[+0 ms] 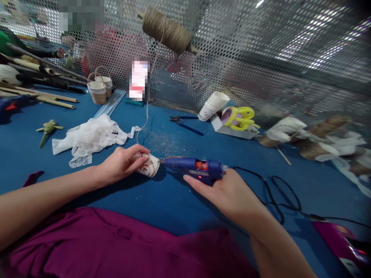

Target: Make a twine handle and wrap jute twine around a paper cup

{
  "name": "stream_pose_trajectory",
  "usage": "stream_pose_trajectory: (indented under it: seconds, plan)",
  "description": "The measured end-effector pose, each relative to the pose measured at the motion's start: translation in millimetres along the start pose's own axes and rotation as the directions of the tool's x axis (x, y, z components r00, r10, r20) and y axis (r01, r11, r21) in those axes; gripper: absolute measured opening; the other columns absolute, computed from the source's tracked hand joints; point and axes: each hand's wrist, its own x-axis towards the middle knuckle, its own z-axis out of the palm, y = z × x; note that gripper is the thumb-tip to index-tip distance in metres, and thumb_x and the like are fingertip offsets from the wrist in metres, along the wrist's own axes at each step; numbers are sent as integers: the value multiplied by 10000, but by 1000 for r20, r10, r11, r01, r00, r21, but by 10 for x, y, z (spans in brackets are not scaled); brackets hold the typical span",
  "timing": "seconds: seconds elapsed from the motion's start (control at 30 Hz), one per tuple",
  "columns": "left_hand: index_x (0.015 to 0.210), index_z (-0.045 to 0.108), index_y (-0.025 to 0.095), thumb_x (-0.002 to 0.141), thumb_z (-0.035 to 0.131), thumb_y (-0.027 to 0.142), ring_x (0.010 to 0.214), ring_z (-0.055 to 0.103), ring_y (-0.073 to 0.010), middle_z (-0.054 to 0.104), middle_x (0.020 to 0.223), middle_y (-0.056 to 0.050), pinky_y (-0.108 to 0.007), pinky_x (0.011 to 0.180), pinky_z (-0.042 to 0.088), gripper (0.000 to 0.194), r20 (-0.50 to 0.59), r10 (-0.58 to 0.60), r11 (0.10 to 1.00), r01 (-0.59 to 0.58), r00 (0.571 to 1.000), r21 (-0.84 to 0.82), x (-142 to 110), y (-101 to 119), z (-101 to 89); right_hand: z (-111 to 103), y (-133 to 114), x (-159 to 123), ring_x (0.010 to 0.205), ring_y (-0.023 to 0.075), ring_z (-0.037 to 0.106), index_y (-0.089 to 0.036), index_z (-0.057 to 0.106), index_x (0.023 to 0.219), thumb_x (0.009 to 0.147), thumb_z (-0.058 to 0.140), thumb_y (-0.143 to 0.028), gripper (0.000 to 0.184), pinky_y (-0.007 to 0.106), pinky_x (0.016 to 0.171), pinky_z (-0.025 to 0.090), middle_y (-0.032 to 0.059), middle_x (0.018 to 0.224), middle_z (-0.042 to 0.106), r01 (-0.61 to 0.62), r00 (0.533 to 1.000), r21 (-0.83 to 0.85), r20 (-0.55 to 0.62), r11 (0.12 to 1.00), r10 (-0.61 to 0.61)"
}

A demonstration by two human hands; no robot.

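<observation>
A white paper cup (151, 168) with printed marks lies on its side in my left hand (124, 162), whose fingers are closed round it. Twine (147, 110) runs down to the cup from a large spool (165, 30) on the mesh wall. In my right hand (224, 187) is a blue hot glue gun (185, 165), its small red light lit. The gun points left, with its nozzle at the cup's rim end. I cannot tell whether the nozzle touches the cup.
White lace (97, 133) lies left, near two twine-wrapped baskets (97, 92). Pliers (188, 124), stacked paper cups (213, 104) and a small white box (234, 127) stand behind. A black cord (269, 193) loops at right, beside a purple power strip (336, 239).
</observation>
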Motion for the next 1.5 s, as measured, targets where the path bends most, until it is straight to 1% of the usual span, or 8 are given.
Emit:
stream_pose_trajectory:
  seconds: [0.17,0.3,0.53,0.67,0.8,1.03,1.23,1.5]
  plan:
    - [975,581,104,844,430,291,458,572,-90,645,555,-8,-165,453,431,274,-2,-2,1000,2,1000,-11,2,16,-3,0,-7,29,584,187,622,-199,650,739,731,594,-308,123,263,488,470,5,654,681,2,1000,-24,-14,1000,-2]
    - [976,584,112,845,432,284,485,590,-92,669,610,-24,-167,474,441,264,-12,9,1000,-9,1000,2,5,3,2,-7,-8,23,607,193,629,-204,633,691,723,589,-312,121,264,535,492,0,636,677,3,1000,-7,-6,1000,-3]
    - [981,589,114,847,420,292,497,599,-100,682,634,-34,-175,479,435,280,-19,5,999,-5,1000,45,5,-12,10,-18,-43,-38,701,207,654,-190,651,797,712,597,-327,170,279,627,527,14,752,715,-65,993,154,107,986,49]
    - [974,593,105,844,421,291,491,591,-97,674,622,-36,-171,467,424,285,-25,14,999,-13,1000,33,1,-14,16,-17,-19,-17,639,192,640,-207,622,686,712,598,-325,124,269,574,512,2,674,694,-32,998,87,62,996,27]
    - [971,592,112,847,416,304,451,558,-84,652,576,-16,-165,447,411,288,-42,19,1000,-19,999,0,1,-26,33,-13,18,29,549,167,601,-212,565,574,716,597,-347,199,256,499,469,-12,570,643,-6,1000,-23,-13,1000,6]
    - [971,590,121,849,422,314,460,577,-90,666,597,-18,-166,446,413,284,-45,27,1000,-27,999,0,0,-52,51,-11,8,22,585,173,622,-206,638,712,730,588,-316,123,248,497,473,-10,647,681,1,1000,6,-4,1000,-1]
    - [986,588,124,855,415,309,511,610,-104,689,664,-41,-178,477,432,285,-46,33,999,-32,998,33,-6,-65,50,-35,-31,-9,649,184,642,-219,662,791,725,593,-320,139,260,581,513,-8,719,704,-7,996,103,84,995,-2]
    - [978,583,131,855,417,316,442,556,-85,645,569,-2,-165,442,406,277,-42,51,998,-49,998,25,-10,-62,47,-20,37,48,597,172,605,-175,643,728,736,578,-346,183,254,526,479,2,642,669,-37,999,26,39,999,36]
